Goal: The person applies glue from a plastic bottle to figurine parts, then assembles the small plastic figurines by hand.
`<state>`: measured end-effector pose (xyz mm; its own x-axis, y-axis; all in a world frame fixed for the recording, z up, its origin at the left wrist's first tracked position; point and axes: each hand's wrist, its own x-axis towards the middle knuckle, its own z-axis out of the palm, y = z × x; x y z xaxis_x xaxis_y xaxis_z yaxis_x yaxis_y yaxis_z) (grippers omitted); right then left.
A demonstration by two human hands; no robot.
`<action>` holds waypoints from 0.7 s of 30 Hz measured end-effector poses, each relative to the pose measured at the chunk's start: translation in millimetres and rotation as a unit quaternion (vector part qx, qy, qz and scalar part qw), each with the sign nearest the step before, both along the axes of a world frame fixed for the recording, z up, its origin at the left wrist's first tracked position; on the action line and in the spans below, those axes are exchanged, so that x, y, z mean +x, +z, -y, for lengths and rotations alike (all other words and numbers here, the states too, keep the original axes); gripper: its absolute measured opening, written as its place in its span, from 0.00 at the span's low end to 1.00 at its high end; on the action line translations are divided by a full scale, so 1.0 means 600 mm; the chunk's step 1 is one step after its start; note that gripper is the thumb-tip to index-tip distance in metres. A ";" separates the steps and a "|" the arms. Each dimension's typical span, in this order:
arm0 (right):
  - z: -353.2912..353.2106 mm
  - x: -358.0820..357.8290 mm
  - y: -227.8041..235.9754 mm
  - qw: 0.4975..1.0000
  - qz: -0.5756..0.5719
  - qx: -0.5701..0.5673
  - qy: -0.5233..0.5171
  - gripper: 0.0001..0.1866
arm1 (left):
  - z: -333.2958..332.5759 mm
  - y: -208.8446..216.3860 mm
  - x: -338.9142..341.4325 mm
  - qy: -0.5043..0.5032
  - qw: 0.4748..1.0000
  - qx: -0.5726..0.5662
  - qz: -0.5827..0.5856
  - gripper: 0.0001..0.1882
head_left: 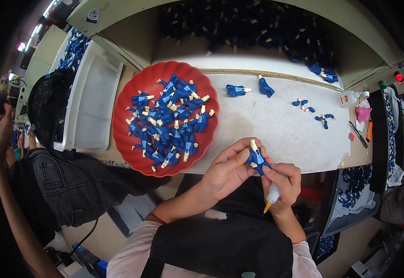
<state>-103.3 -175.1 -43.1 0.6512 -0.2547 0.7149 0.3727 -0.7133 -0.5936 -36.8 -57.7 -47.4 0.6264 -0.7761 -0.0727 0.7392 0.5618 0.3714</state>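
Observation:
Just past the table's near edge, my left hand (227, 169) is closed on a small blue figurine body (256, 158) with a cream neck end pointing away from me. My right hand (286, 181) grips a small white glue bottle (274, 192), its yellow nozzle tip pointing down toward my apron. The right thumb and fingertips also touch the figurine's lower side. Two similar figurine bodies, one lying flat (237, 91) and one bent (265, 87), rest farther back on the white work surface (276, 125). Small loose blue arms (325, 120) with cream hands lie to their right.
At left, a scalloped red bowl (121, 134) holds many assembled figurines, beside a white bin (90, 99). Blue parts (253, 28) pile on the shelf behind. A clear bottle (348, 98), a black pen (358, 134) and an orange cutter (369, 131) sit right. Another person (63, 185) stands left.

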 end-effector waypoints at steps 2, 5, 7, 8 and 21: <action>0.001 -0.001 -0.001 1.000 -0.003 -0.002 0.000 0.12 | 0.001 -0.002 -0.001 -0.001 1.000 -0.002 -0.007 0.16; 0.001 -0.002 -0.005 1.000 -0.007 -0.004 -0.001 0.12 | -0.001 -0.004 -0.001 0.002 1.000 0.000 0.002 0.16; 0.000 -0.002 -0.007 1.000 -0.008 -0.004 -0.002 0.12 | -0.001 -0.004 -0.001 0.002 1.000 0.006 0.002 0.16; -0.001 -0.002 -0.008 1.000 -0.009 -0.002 0.000 0.12 | -0.002 -0.006 0.000 0.001 1.000 0.006 0.000 0.16; 0.008 0.001 -0.008 0.999 0.012 -0.029 0.011 0.15 | -0.004 -0.010 0.009 -0.046 0.999 -0.002 0.006 0.17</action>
